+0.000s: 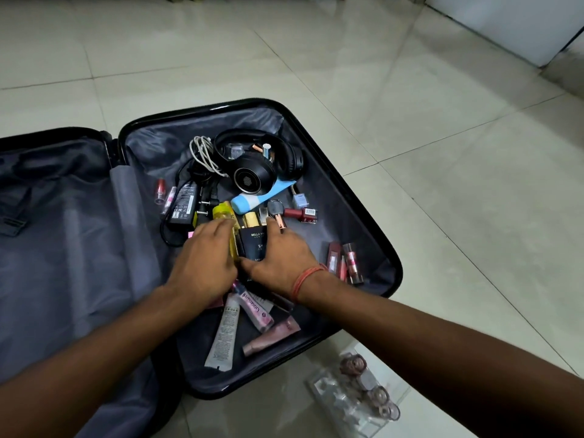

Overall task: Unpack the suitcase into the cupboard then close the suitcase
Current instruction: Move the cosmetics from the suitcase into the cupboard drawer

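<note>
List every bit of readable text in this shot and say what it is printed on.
"BELLA V…", cut off by a finger: on the black box between the left hand and right hand.
"Gulabari", roughly: on the pink tube below the hands.
Too small or blurred: the black power adapter label, the grey tube print, the red nail polish bottle sticker, and lower lines on the black box.

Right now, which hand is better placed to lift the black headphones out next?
Probably the right hand: its fingertips point toward the black headphones. The left hand sits over the yellow bottle.
</note>
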### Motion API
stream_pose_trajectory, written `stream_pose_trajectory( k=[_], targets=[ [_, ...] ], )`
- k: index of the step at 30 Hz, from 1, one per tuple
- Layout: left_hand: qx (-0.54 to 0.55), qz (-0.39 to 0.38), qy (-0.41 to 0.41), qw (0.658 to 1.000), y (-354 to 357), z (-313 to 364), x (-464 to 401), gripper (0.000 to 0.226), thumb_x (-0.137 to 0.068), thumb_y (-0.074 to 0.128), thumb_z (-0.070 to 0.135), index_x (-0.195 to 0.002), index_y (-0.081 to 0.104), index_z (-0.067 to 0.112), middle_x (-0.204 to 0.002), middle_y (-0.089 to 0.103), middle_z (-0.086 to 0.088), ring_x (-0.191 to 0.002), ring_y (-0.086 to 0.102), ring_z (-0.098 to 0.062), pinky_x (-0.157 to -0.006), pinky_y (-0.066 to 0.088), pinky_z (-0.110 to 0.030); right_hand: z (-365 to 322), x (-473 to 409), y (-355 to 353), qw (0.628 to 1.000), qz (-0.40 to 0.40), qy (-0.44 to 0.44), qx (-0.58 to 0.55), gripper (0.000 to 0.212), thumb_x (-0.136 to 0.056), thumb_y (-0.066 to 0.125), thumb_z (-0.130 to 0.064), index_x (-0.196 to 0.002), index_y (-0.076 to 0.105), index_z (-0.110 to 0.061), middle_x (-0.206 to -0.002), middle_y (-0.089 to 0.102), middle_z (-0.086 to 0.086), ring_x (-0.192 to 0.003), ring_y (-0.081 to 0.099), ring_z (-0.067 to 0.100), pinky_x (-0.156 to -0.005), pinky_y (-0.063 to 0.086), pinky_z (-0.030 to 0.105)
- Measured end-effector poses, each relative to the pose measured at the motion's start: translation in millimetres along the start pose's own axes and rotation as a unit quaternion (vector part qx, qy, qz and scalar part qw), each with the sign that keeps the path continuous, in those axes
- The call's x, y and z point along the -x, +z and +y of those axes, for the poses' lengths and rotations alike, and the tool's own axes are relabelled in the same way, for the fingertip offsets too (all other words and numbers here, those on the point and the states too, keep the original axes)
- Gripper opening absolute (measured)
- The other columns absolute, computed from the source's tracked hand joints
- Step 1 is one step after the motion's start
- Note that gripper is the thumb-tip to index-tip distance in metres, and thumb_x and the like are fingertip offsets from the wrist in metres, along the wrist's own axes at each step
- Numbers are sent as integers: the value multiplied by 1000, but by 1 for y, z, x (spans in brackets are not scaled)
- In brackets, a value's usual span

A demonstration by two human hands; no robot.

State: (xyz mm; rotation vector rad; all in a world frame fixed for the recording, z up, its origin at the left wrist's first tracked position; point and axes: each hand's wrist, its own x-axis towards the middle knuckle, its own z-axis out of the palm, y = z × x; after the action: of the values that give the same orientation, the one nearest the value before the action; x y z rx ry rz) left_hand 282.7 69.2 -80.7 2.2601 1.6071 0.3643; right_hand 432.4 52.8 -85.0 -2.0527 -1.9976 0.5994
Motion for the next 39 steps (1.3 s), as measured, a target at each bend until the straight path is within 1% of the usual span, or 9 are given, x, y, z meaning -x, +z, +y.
stream_pose_trajectory(
  k=[5, 8, 14, 20, 24, 27, 31, 35, 39],
  targets=[
    [66, 23, 105, 992, 8, 12, 9, 36, -93, 55, 21, -127, 57, 9, -124, 58, -4, -117, 49, -19, -100, 41, -34, 25, 0, -39, 999, 41, -7, -16, 45, -87, 55, -48, -114, 56, -11, -102, 64, 11, -91, 60, 27, -79, 49, 33],
    [138, -11, 179, 974, 12, 22, 14, 21, -92, 53, 31, -103, 66, 17, -102, 60, 8, -98, 53, -7, -86, 45, -27, 61, -1, -65, 995, 20, 34, 94, 24, -83, 58, -25, -96, 65, -6, -99, 64, 18, -94, 61, 36, -75, 46, 32],
    [263, -92, 259, 925, 19, 39, 13, 4, -80, 75, 12, -80, 74, 15, -78, 63, 14, -73, 61, -2, -65, 47, -15, 90, 10, -71, 967, -101, 15, 235, 21, -82, 61, -10, -101, 64, -2, -108, 60, 20, -101, 61, 37, -81, 48, 35],
    [346, 31, 299, 889, 19, 49, 24, 6, -79, 76, 8, -81, 76, 2, -79, 66, 5, -71, 64, -1, -65, 50, -14, 102, 13, -63, 957, -116, -36, 264, 27, -83, 59, -9, -110, 57, -5, -111, 60, 19, -105, 59, 37, -87, 48, 39],
    [340, 94, 241, 904, 18, 46, 27, 9, -87, 66, 7, -89, 73, 2, -84, 68, -2, -75, 65, -8, -69, 53, -19, 101, 12, -67, 965, -80, -39, 245, 31, -82, 59, -10, -111, 50, -6, -112, 55, 16, -103, 58, 36, -80, 46, 36],
    [346, 30, 90, 934, 20, 48, 29, 14, -91, 64, 10, -101, 70, 17, -89, 68, 6, -82, 65, -8, -73, 52, -20, 96, 9, -79, 979, -64, -17, 192, 34, -79, 64, -12, -111, 53, -9, -113, 55, 14, -103, 58, 34, -81, 45, 33],
    [374, -64, -64, 923, 17, 53, 24, 29, -86, 72, 16, -114, 66, 22, -101, 69, 11, -92, 66, -6, -83, 54, -23, 73, 7, -102, 999, -25, 23, -7, 32, -78, 76, -14, -105, 59, -14, -97, 64, 5, -90, 62, 22, -79, 50, 31],
    [427, -162, -63, 887, 6, 56, 15, 48, -78, 79, 20, -123, 62, 19, -110, 71, 7, -101, 67, -10, -94, 52, -30, 48, 16, -97, 946, -120, 61, -295, 24, -82, 72, -2, -99, 57, -10, -85, 63, 11, -69, 66, 19, -65, 59, 35],
    [432, -228, -57, 871, 2, 53, 14, 19, -83, 72, 10, -101, 67, 15, -88, 75, -3, -83, 71, -15, -88, 55, -39, 39, 21, -80, 913, -127, 60, -383, 19, -83, 70, 0, -92, 57, -11, -77, 62, 6, -64, 62, 10, -50, 50, 24]
  ],
)
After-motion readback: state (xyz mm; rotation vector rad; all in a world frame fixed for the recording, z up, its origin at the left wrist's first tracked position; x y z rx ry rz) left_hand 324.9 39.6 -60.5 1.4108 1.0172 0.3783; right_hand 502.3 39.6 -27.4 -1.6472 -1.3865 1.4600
